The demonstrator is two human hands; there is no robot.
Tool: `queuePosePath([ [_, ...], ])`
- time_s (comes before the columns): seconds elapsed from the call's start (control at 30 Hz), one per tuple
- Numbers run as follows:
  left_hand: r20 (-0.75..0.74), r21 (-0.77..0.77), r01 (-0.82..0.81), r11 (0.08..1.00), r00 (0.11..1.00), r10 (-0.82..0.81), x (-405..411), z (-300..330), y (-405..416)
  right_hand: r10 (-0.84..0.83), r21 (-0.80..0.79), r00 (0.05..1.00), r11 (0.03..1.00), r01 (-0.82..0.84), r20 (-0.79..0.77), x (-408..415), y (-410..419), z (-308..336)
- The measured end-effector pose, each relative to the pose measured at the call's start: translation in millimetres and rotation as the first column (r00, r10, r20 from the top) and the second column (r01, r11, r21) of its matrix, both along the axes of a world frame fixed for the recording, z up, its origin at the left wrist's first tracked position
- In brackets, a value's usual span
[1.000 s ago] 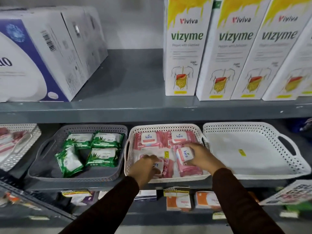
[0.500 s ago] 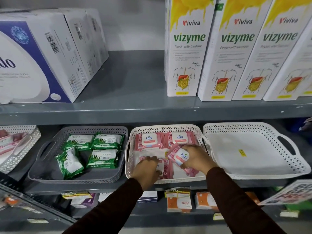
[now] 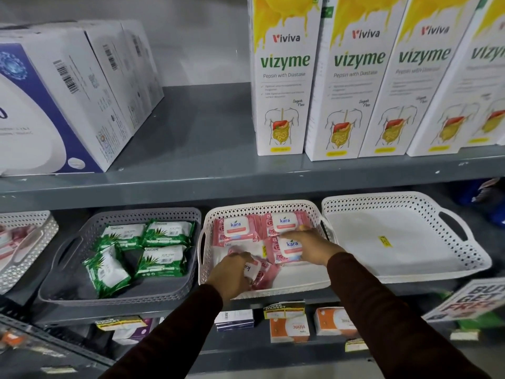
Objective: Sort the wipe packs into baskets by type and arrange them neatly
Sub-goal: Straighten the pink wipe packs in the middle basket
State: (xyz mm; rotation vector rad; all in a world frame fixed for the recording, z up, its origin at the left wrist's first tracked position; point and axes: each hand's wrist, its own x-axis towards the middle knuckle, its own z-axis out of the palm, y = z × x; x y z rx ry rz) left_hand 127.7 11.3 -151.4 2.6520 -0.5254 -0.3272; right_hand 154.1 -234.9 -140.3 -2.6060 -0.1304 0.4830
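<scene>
A white basket (image 3: pixel 213 214) in the middle of the lower shelf holds several pink Kara wipe packs; two (image 3: pixel 235 228) lie flat along its back. My right hand (image 3: pixel 311 246) grips a third pink pack (image 3: pixel 287 248), set flat in front of the back right one. My left hand (image 3: pixel 232 274) holds another pink pack (image 3: pixel 259 274), tilted at the basket's front. To the left, a grey basket (image 3: pixel 82 233) carries several green Origami wipe packs (image 3: pixel 164 258), one (image 3: pixel 109 269) lying askew.
An empty white basket (image 3: pixel 410 198) stands to the right, and another white basket (image 3: pixel 27 222) with pink packs sits at the far left. The upper shelf's edge (image 3: pixel 246 187) overhangs the baskets, with tall Vizyme boxes (image 3: pixel 284 77) and white cartons (image 3: pixel 68 99) on it.
My right hand has turned its pink pack upright-facing and laid it flat in front of the back right pack. My left hand stays on the front pack, shifted slightly.
</scene>
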Motion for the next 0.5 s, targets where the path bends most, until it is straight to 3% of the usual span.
queuePosePath([
  [0.07,-0.035,-0.018,-0.068,0.998,0.997,0.068,0.4,0.1,1.9,0.002,0.017,1.000,1.000,-0.002,0.016,-2.2,-0.8,-2.8],
  [0.2,-0.117,-0.123,-0.297,0.947,0.952,0.283,-0.1,7.2,11.9,-0.122,0.119,0.969,0.988,0.098,0.215,-17.6,21.1,-1.3],
  [0.23,-0.103,-0.148,-0.339,0.929,0.940,0.326,1.9,7.8,16.2,-0.153,0.180,0.965,0.977,0.115,0.213,-22.2,30.8,1.3],
  [0.3,-0.112,-0.202,-0.408,0.891,0.913,0.392,4.2,11.0,24.1,-0.133,0.287,0.989,0.952,0.109,0.064,-31.0,52.1,7.6],
  [0.37,-0.175,-0.211,-0.440,0.873,0.896,0.409,3.0,17.0,26.5,-0.045,0.262,0.998,0.964,0.052,-0.035,-34.4,69.7,7.8],
  [0.5,-0.216,-0.208,-0.469,0.858,0.878,0.427,3.9,27.4,22.6,-0.030,0.136,0.999,0.990,0.024,0.042,-34.5,86.8,0.8],
])
